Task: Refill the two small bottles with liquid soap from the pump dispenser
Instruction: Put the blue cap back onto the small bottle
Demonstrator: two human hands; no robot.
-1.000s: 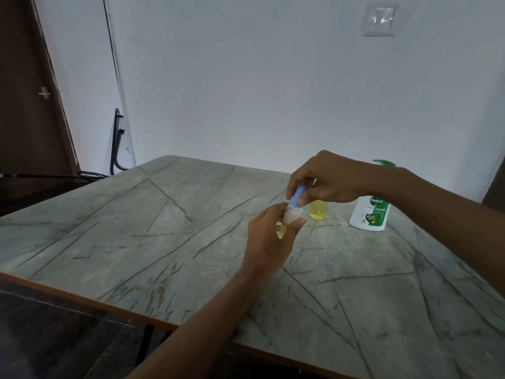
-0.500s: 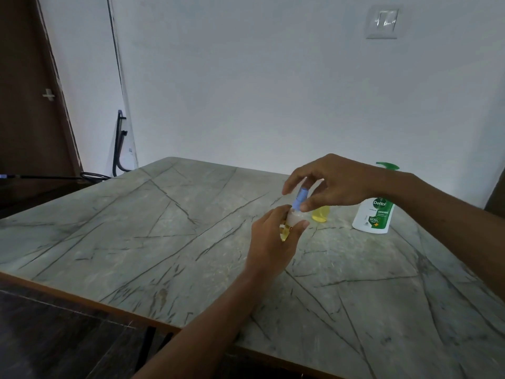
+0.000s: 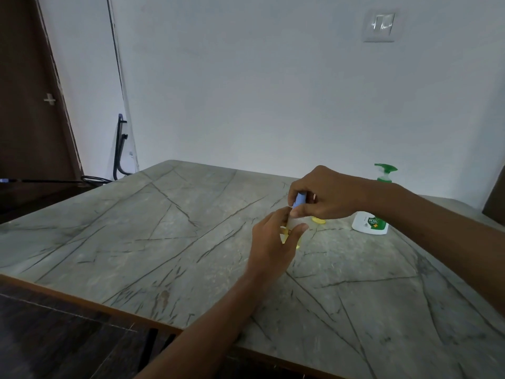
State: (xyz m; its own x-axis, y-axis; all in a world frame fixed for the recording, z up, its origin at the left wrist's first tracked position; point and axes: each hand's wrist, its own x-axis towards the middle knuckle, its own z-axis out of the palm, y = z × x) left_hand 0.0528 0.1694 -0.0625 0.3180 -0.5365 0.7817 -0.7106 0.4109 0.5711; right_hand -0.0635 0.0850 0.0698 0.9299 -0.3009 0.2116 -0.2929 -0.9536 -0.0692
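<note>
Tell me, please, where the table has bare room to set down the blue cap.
The table is bare across its left half, from the left hand to the left edge. So is the near right stretch, between the pump dispenser and the near edge. It is crowded around the right hand, where the second small bottle stands near the dispenser.

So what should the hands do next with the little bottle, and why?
Probably the right hand should twist the blue cap: it pinches that cap atop the small bottle, which the left hand grips steady. Loosening or tightening, I cannot tell.
</note>
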